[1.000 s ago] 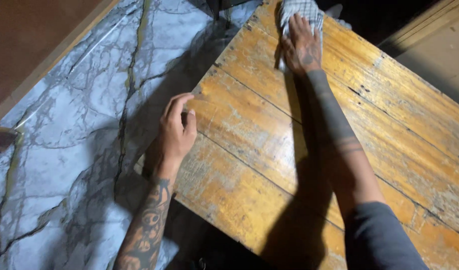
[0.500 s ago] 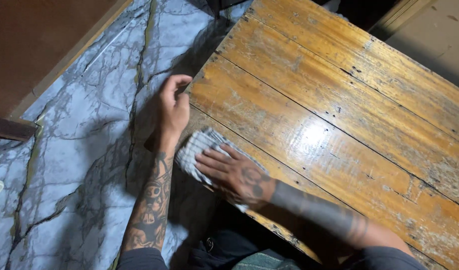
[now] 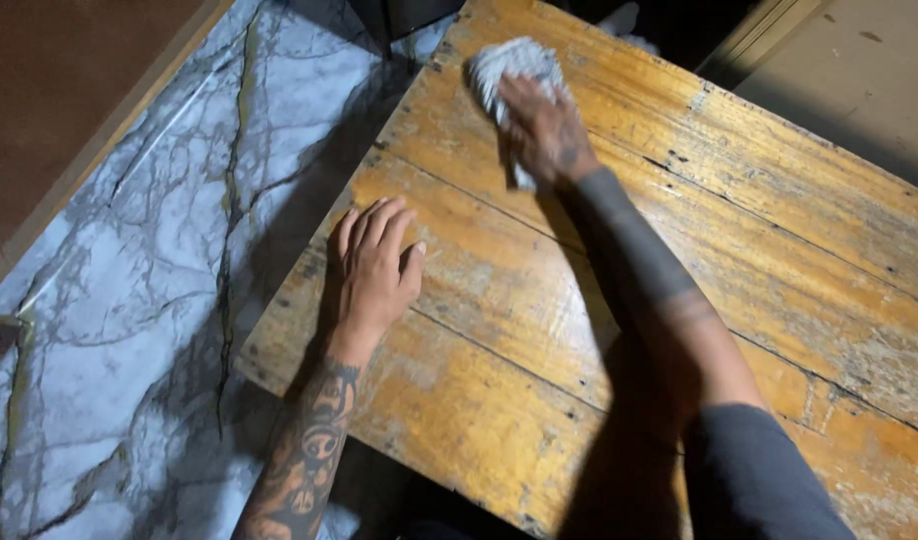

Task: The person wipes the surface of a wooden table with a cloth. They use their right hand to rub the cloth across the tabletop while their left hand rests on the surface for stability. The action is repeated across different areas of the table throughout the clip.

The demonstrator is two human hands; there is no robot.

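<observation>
A worn yellow-brown wooden table top point(image 3: 779, 260) made of planks fills the right side of the head view. My right hand point(image 3: 544, 130) presses a crumpled grey-white cloth point(image 3: 509, 65) onto the table near its far left corner, arm stretched forward. My left hand point(image 3: 374, 270) lies flat, fingers together, on the table's left edge and holds nothing.
A grey-white marble-patterned floor point(image 3: 129, 300) lies to the left of the table. A brown panel with a pale border point(image 3: 69, 110) runs along the upper left. A dark object stands at the table's far end point(image 3: 399, 15).
My right hand with the cloth went from the far end to the near left edge beside my left hand, then back out to the far left corner. My left hand stayed on the edge.
</observation>
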